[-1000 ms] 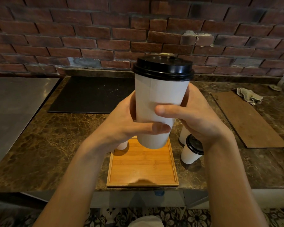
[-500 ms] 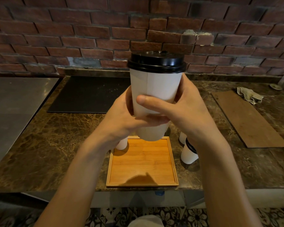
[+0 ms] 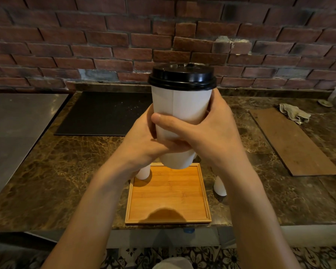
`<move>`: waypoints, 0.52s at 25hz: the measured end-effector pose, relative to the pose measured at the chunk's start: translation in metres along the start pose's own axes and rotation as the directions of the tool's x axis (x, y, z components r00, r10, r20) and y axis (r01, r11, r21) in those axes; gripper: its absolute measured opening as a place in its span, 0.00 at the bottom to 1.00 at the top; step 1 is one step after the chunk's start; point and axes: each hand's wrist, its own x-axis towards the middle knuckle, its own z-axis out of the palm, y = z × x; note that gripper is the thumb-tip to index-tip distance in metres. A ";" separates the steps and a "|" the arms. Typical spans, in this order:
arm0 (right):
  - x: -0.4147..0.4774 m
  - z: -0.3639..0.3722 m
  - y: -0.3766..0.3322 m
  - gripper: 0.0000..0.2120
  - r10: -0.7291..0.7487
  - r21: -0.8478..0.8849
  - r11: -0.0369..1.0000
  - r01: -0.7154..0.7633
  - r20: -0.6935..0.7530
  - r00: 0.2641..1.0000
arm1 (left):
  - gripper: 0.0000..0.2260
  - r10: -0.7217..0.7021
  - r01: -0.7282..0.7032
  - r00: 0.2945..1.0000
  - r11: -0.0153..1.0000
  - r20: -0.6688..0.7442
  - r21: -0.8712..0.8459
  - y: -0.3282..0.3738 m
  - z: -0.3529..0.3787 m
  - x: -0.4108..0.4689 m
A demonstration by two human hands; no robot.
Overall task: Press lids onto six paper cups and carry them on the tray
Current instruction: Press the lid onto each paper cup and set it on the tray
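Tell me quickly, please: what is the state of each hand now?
Left hand: closed, gripping the lidded paper cup.
Right hand: closed, gripping the same cup.

Two bare forearms (image 3: 89, 210) run up from the lower edge to the person's left hand (image 3: 142, 140) and right hand (image 3: 211, 133). A pale rounded fold of cloth (image 3: 171, 264) shows between them, garment unclear.

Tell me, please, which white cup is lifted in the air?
The black-lidded cup, gripped by left hand and right hand; the other cups stand below.
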 end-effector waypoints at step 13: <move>0.010 -0.017 0.010 0.32 -0.052 0.271 0.962 -0.011 0.223 0.974 | 0.31 0.036 -0.029 0.992 0.998 0.118 -0.057 0.005 -0.003 -0.002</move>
